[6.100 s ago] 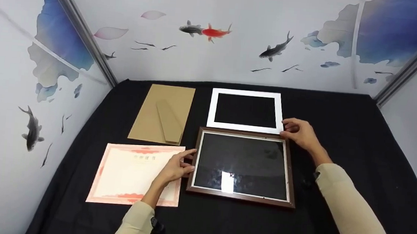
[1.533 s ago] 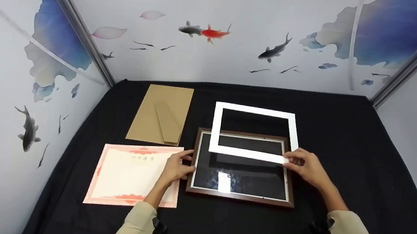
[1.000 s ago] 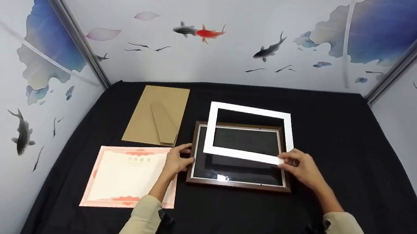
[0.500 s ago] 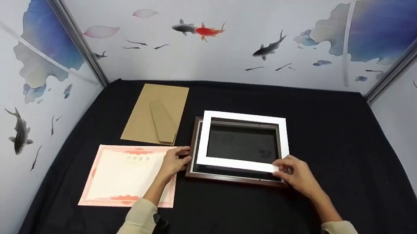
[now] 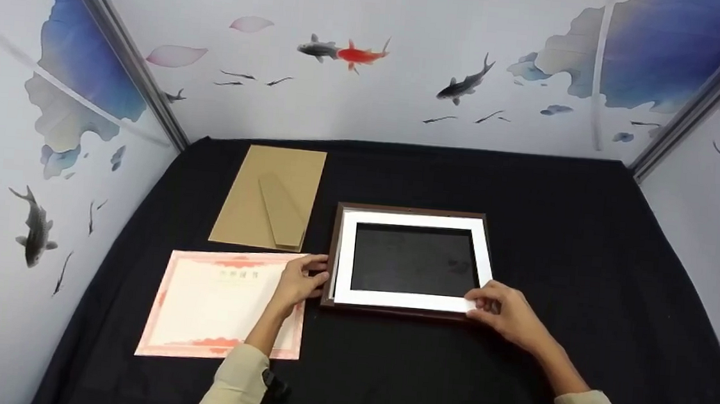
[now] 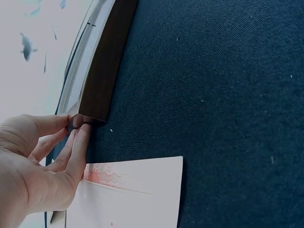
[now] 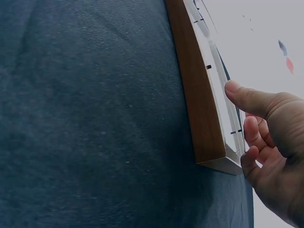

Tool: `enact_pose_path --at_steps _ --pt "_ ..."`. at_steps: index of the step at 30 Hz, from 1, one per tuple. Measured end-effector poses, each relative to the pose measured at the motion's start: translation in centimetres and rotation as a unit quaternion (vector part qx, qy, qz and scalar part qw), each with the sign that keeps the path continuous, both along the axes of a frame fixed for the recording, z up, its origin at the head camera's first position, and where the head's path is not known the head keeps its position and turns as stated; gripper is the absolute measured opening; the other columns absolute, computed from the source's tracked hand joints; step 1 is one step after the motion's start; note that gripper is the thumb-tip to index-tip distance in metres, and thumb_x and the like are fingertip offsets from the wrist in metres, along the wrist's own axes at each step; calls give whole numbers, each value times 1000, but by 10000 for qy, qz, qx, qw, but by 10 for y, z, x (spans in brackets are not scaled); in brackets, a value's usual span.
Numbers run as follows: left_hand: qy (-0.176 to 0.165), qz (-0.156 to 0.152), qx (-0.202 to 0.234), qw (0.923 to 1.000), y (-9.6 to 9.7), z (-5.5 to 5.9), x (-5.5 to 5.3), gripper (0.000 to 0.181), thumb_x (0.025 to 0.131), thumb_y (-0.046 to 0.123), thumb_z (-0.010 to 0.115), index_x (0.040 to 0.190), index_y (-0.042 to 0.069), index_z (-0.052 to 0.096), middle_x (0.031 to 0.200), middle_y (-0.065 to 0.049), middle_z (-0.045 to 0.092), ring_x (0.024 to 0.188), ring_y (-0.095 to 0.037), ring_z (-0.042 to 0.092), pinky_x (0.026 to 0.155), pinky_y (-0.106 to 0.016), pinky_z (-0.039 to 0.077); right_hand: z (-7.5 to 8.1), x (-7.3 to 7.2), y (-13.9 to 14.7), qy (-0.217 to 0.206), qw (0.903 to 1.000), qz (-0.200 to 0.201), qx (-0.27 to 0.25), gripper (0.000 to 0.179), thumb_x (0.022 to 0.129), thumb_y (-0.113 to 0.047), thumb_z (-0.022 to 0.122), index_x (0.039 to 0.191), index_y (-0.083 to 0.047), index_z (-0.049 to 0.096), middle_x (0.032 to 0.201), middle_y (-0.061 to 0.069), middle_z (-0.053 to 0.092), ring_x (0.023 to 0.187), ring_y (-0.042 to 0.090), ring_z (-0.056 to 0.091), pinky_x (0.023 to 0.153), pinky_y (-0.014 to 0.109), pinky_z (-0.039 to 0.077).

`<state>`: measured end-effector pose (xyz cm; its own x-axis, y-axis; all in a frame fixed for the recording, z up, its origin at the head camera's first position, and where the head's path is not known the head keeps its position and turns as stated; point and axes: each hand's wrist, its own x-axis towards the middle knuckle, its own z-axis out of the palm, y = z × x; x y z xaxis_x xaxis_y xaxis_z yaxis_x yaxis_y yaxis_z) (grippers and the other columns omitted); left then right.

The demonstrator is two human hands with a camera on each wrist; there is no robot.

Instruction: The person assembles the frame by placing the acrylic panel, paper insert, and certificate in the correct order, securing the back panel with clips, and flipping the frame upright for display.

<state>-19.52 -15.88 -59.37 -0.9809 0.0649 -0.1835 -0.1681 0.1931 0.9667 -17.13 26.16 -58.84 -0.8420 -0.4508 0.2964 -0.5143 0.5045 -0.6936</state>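
A brown wooden picture frame (image 5: 332, 251) lies face down in the middle of the black cloth. My left hand (image 5: 297, 282) holds its left side; in the left wrist view, thumb and fingertips (image 6: 85, 129) meet at the frame's corner end. The white mat (image 5: 413, 301), a cardboard border with a rectangular opening, lies within the frame's inner edge. At its near right corner my right hand (image 5: 506, 308) pinches it between thumb and fingers. Over the frame's rim (image 7: 197, 95), the right wrist view shows that thumb (image 7: 251, 97) extended and the other fingers curled.
Left of the frame lies a certificate sheet (image 5: 223, 307) with a red border, partly under the left forearm. Behind it is a brown backing board (image 5: 238, 199) with an easel stand. White panels (image 5: 392, 114) painted with fish enclose the table on the back and sides.
My right hand has carried the white mat from behind the frame toward me and down into it. The frame has shifted slightly away, with my left hand staying at its left side.
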Motion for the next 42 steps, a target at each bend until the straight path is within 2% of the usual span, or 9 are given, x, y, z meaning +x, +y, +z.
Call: enact_pose_path --at_steps 6,15,17,18,21,24,25,32,42 --pt "-17 35 0 10000 0 1 0 38 86 -2 63 123 1 57 110 -19 58 92 -28 61 67 -40 53 0 0 -3 -151 9999 -25 78 21 75 -15 79 94 -13 71 77 -4 55 64 10 50 54 24 41" --pt "-86 -27 151 9998 2 1 -1 42 86 -3 63 127 2 55 113 -22 55 90 -29 60 68 -41 53 3 -7 -9 -337 9990 -144 240 21 73 -15 81 91 -13 71 75 -4 56 64 10 50 55 25 43" --pt "-97 -40 187 9998 2 2 -1 42 86 -3 63 127 2 55 114 -23 54 90 -30 60 68 -41 53 3 -8 -9 -353 9989 -127 272 21 73 -15 81 91 -13 71 75 -4 56 64 10 51 56 25 43" --pt "-103 -75 217 9997 2 6 0 43 86 -3 62 128 1 54 114 -25 54 91 -32 60 69 -43 53 4 -8 -10 -371 9988 -115 282 20 73 -14 81 91 -13 71 75 -4 56 65 10 51 56 25 43" --pt "-119 -75 285 9995 2 6 1 43 86 -3 62 128 0 53 115 -25 53 92 -33 59 69 -44 52 6 -9 -12 -423 9987 -85 283 20 73 -15 81 90 -13 71 75 -4 56 65 11 51 56 25 43" --pt "-116 -72 282 9995 1 5 1 43 87 -3 62 128 1 53 115 -25 53 93 -33 59 70 -44 52 7 -11 -14 -516 9981 -73 313 19 73 -15 81 90 -13 71 74 -4 56 66 11 52 56 25 43" --pt "-100 -50 268 9996 1 1 -1 42 86 -2 62 128 2 54 114 -23 54 93 -32 59 69 -43 53 7 -11 -15 -538 9980 -67 331 20 73 -16 81 90 -13 71 74 -4 56 66 11 52 57 25 44" --pt "-102 -40 251 9996 1 0 -1 42 86 -2 63 127 4 55 113 -22 55 93 -32 59 68 -42 53 7 -14 -16 -725 9964 -83 434 20 72 -15 82 89 -13 71 74 -4 57 67 11 52 57 26 45" --pt "-97 -180 412 9989 -1 4 -1 44 87 -4 62 129 -1 51 116 -28 52 95 -35 59 71 -46 51 7 -17 -16 -742 9961 9 475 21 71 -16 82 88 -13 72 74 -5 56 66 10 52 56 25 44"
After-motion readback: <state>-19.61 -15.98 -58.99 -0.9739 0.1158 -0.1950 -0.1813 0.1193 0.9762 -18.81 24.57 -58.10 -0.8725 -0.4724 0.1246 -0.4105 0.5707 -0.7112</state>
